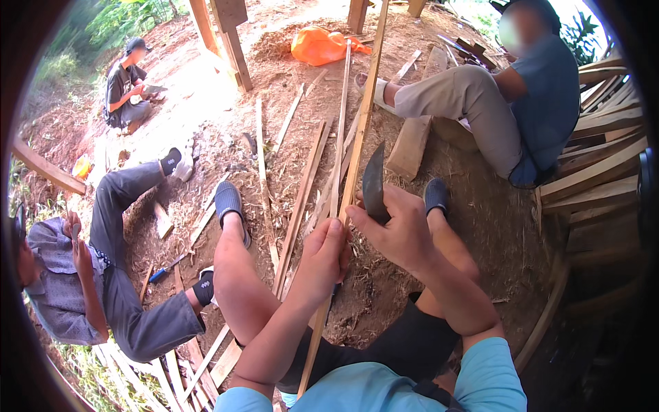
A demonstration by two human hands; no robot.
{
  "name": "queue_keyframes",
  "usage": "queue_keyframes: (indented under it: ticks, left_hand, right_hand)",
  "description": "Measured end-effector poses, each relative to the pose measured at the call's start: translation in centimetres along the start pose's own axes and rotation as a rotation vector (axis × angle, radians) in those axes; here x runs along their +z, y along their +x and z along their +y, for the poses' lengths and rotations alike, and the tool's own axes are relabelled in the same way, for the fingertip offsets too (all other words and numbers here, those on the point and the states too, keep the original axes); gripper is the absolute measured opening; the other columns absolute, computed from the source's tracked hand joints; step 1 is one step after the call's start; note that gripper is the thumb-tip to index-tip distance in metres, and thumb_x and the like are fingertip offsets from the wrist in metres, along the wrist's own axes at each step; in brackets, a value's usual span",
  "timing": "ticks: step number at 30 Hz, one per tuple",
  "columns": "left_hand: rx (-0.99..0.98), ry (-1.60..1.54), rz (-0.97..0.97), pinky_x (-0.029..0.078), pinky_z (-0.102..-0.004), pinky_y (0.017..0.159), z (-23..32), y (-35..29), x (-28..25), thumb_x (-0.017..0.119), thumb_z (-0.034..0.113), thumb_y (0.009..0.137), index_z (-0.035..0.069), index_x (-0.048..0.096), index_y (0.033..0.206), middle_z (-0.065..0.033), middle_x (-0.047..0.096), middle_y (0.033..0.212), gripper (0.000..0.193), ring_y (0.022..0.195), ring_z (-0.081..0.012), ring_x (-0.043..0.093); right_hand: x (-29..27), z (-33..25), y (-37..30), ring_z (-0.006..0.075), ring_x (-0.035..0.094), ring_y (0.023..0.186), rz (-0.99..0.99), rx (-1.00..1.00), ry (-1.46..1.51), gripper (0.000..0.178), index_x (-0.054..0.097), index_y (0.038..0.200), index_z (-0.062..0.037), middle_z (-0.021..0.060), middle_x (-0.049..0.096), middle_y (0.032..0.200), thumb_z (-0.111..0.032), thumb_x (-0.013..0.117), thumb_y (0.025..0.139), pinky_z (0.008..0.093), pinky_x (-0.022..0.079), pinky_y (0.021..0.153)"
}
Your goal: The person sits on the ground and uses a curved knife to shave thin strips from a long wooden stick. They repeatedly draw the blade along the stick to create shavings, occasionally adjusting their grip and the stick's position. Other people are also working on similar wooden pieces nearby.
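Observation:
A long, narrow wooden strip (363, 130) slants from the top of the view down between my legs to my lap. My left hand (324, 253) is closed round it near the middle, thumb on top. Just above and to the right, my right hand (401, 230) grips a knife with a dark, curved, pointed blade (373, 184). The blade points up and away, beside the strip. My right thumb reaches to the strip's edge. Most of the knife's handle is hidden, and I cannot tell whether the blade touches the wood.
Loose strips (302, 199) and shavings litter the dirt ahead. A thick timber (410, 147) and an orange bag (319, 47) lie farther off. People sit at left (65, 281), far left (125, 89) and right (549, 89). Stacked wood (604, 165) stands at right; a blue-handled tool (159, 275) lies at left.

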State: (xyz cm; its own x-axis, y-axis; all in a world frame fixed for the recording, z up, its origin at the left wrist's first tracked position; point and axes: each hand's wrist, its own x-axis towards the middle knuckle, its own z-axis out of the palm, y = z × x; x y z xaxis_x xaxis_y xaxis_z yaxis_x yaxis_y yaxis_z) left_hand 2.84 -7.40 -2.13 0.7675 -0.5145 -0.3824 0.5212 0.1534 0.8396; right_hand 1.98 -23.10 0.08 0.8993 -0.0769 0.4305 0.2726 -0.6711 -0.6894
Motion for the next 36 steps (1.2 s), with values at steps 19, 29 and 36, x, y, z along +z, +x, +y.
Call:
queue_keyframes:
  ticks: [19, 29, 36]
  left_hand:
    - [-0.137, -0.318, -0.256, 0.025, -0.0212, 0.031, 1.3, -0.6, -0.8, 0.03, 0.037, 0.1, 0.009, 0.044, 0.084, 0.0013, 0.038, 0.048, 0.035, 0.032, -0.0075, 0.03]
    - [-0.187, -0.534, -0.372, 0.031, -0.0211, 0.033, 1.2, 0.1, -2.5, 0.026, 0.034, 0.101, 0.005, 0.048, 0.094, -0.0011, 0.041, 0.051, 0.037, 0.034, -0.0093, 0.037]
    - [-0.264, -0.288, -0.271, 0.034, -0.0212, 0.033, 1.1, -1.4, -3.2, 0.029, 0.041, 0.1, 0.005, 0.048, 0.089, -0.0034, 0.042, 0.051, 0.043, 0.034, -0.0115, 0.037]
  right_hand:
    - [-3.4, 0.9, 2.3, 0.0039, 0.042, 0.046, 0.241, 0.608, 0.953, 0.015, 0.054, 0.076, -0.0061, -0.005, 0.046, 0.056, -0.015, 0.06, 0.086, 0.0212, 0.034, 0.043]
    - [-0.9, 6.8, 1.5, 0.01, 0.053, 0.071, -0.239, 0.419, 0.09, 0.025, 0.053, 0.1, -0.0009, 0.0065, 0.056, 0.076, -0.024, 0.055, 0.092, 0.024, 0.043, 0.061]
    - [-1.3, 0.9, -1.2, 0.0258, 0.063, 0.071, -0.286, 0.445, 0.252, 0.04, 0.042, 0.133, -0.0076, 0.012, 0.061, 0.084, -0.01, 0.046, 0.094, 0.0343, 0.05, 0.06]
